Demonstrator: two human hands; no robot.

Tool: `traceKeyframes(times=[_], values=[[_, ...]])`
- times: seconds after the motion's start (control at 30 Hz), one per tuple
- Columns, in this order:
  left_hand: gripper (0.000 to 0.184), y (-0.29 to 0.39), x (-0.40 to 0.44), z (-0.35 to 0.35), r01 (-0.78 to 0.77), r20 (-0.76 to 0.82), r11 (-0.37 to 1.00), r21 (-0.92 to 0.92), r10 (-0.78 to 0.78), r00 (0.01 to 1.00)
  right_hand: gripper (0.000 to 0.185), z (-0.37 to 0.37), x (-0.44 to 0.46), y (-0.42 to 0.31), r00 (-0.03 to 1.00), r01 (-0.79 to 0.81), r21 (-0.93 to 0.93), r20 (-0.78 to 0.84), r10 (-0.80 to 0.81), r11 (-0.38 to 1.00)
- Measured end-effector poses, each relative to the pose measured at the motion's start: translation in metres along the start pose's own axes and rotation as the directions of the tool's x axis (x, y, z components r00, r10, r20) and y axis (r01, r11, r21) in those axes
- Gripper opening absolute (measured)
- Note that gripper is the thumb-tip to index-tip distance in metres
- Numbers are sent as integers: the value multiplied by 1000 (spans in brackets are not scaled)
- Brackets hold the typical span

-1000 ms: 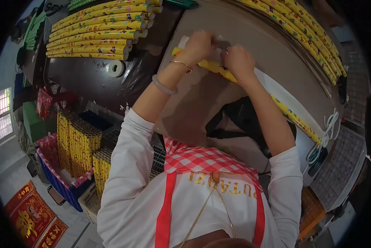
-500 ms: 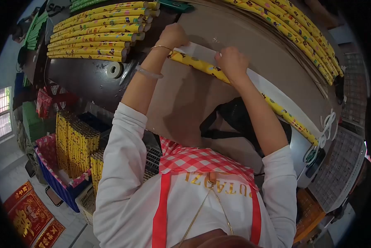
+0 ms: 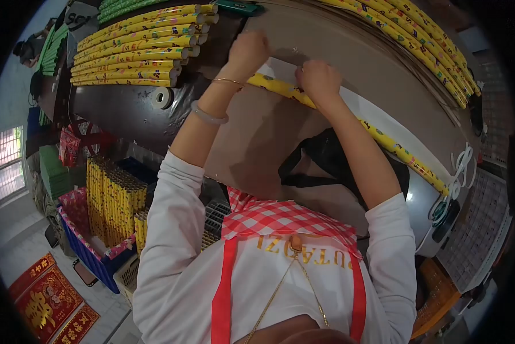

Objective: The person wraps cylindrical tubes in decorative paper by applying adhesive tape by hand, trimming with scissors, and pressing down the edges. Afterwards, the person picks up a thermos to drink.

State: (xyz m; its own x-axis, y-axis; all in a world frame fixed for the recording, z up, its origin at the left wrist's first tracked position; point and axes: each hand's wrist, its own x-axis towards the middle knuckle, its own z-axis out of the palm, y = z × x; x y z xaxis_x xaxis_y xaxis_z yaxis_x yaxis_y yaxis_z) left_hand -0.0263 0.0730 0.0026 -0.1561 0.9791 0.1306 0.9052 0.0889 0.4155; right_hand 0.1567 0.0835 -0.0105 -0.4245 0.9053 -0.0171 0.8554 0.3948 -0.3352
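A yellow patterned roll of wrapping paper [image 3: 398, 148] lies slantwise across the table, its white underside [image 3: 372, 112] showing along the far edge. My left hand [image 3: 249, 54] is closed at the roll's left end, its fingertips mostly hidden behind the knuckles. Farther along, my right hand [image 3: 320, 83] is curled with thumb and fingers together on the paper, and my forearm hides part of the roll.
Stacked yellow rolls [image 3: 134, 51] lie at the upper left, more yellow rolls [image 3: 412, 46] at the upper right. A tape ring [image 3: 162, 98] sits on the dark tabletop. A black bag [image 3: 326, 160] lies near my apron. White cord [image 3: 463, 166] is at the right. A fabric-lined bin [image 3: 96, 258] holds upright rolls.
My left hand has shifted slightly to the right, closer to my right hand, and its wrist is more raised. The right hand stays on the paper. The whole view has shifted a little.
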Motion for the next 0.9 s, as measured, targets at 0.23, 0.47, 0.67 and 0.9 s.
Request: traceKeyframes(times=[0.23, 0.47, 0.67, 0.9], values=[[25, 30, 7, 29, -34, 306, 996, 78, 9, 952, 17, 2, -1, 1, 999, 20, -52, -47, -23, 998], [31, 20, 15, 29, 53, 379, 993, -108, -8, 925, 31, -8, 26, 12, 994, -18, 49, 113, 13, 999], [34, 16, 20, 33, 35, 423, 987, -160, 36, 905, 51, -65, 33, 14, 792, -266, 243, 606, 68, 933], [29, 19, 22, 30, 123, 503, 981, -149, -32, 864, 56, -81, 11, 49, 764, -314, 318, 644, 40, 894]])
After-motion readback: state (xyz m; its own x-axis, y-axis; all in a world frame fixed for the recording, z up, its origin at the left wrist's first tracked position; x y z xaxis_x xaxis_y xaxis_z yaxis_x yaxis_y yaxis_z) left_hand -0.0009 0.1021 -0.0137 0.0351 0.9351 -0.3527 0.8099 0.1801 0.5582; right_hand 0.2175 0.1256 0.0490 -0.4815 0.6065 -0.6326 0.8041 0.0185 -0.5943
